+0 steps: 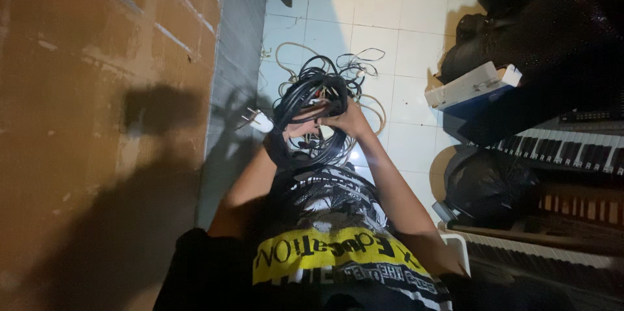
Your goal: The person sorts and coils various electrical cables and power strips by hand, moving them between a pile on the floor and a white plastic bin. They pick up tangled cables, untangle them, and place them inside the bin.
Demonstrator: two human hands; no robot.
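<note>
A tangled bundle of black cables (311, 93) with a few thin beige wires hangs in front of my chest, over white floor tiles. My left hand (300, 128) grips the bundle from the left, with coils looped over the wrist. My right hand (344, 119) closes on the same bundle from the right, fingers curled into the loops. A white plug (260, 121) sticks out of the bundle on the left, prongs pointing left.
A brown brick wall (97, 90) with a grey base strip fills the left. On the right stand stacked keyboards (565, 145), a white and blue box (471, 87), a black bag (487, 184) and dark bulky items.
</note>
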